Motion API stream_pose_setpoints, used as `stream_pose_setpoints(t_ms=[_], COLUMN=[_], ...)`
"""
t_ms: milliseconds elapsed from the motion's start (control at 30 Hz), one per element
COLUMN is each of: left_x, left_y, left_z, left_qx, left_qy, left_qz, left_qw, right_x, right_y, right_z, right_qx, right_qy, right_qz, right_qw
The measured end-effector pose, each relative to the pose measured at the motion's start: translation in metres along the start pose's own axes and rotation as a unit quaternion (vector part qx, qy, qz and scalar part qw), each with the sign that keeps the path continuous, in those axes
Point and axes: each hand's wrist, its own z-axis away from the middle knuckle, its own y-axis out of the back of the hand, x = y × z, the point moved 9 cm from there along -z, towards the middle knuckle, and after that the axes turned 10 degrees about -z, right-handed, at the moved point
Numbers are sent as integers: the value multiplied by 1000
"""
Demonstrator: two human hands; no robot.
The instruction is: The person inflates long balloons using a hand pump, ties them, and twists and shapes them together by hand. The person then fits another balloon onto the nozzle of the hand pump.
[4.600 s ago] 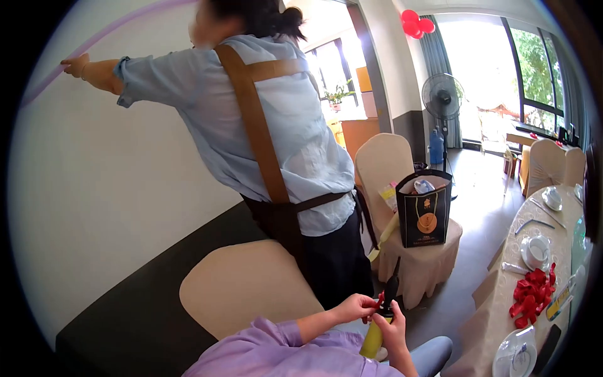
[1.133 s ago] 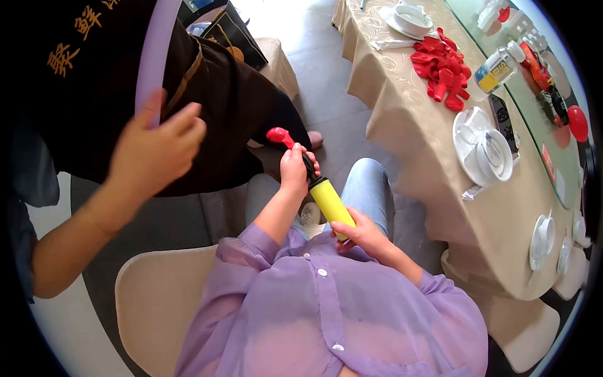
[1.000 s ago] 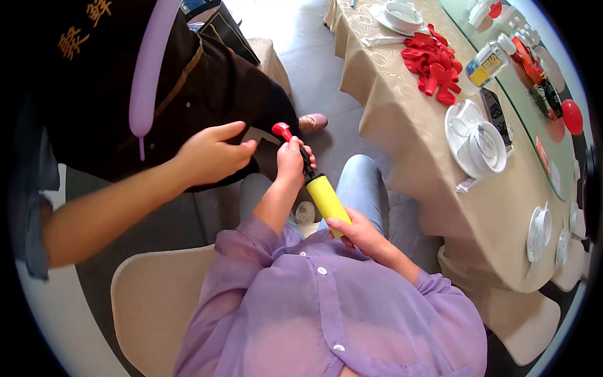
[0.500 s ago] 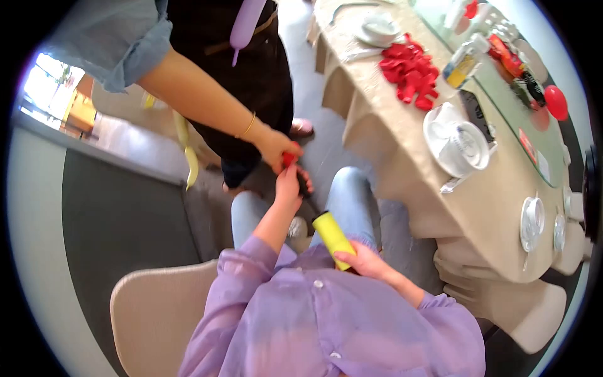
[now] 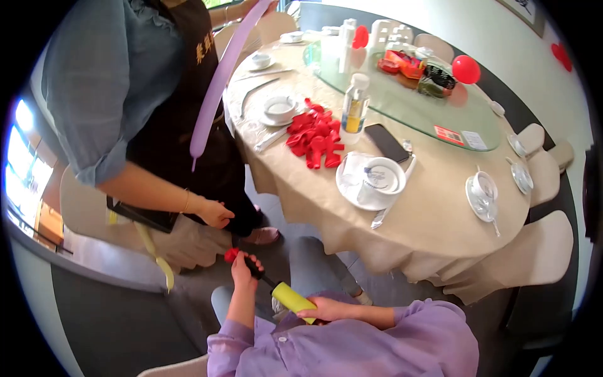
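I hold a yellow hand pump [image 5: 293, 297] with a black end, slanting across my lap. My left hand [image 5: 244, 271] is closed around its black end, where a small red balloon [image 5: 232, 254] sits by the thumb. My right hand [image 5: 325, 310] grips the yellow barrel close to my shirt. Just above the red balloon is a co-worker's hand [image 5: 215, 213], apart from it. The co-worker's other hand, at the top edge, holds a long inflated purple balloon [image 5: 217, 94].
A round table [image 5: 301, 195] with a beige cloth holds a pile of red balloons [image 5: 314, 135], a bottle [image 5: 355, 107], a phone [image 5: 387, 142] and wrapped bowls [image 5: 382, 178]. A glass turntable [image 5: 402, 116] stands on it. Chairs [image 5: 527, 251] surround it. A yellow balloon [image 5: 157, 257] hangs at left.
The co-worker's hand has come away from the red balloon at the pump's end. My view has tilted up, showing more of the table. Both my hands keep hold of the pump.
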Motion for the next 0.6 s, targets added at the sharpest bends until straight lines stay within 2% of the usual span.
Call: stream_pose_setpoints(t_ms=[100, 133, 233, 433, 500, 533, 567, 600], left_x=[3, 1, 0, -9, -12, -13, -14, -15], left_y=[5, 8, 7, -13, -17, -18, -18, -20], left_z=[-3, -4, -11, -26, -24, -24, -24, -25], left_qx=[-7, -11, -18, -53, -64, -67, -64, -62], left_qy=[-13, -9, 5, 32, 42, 49, 57, 63], left_qz=[-1, 3, 6, 2, -43, -51, -42, -31], left_qw=[1000, 1000, 1000, 998, 996, 995, 995, 996], right_x=[-1, 4, 14, -20, -65, -121, -147, -191], right_y=[-2, 0, 8, 1, 16, 37, 75, 111], right_z=[-6, -10, -26, 6, 42, 86, 117, 165], right_qx=[13, 13, 39, 8, 55, 158, 247, 353], right_qy=[54, 40, 115, 105, 116, 186, 214, 243], right_qz=[12, 46, 36, 80, 361, 314, 213, 209], right_qw=[998, 998, 992, 991, 924, 918, 921, 879])
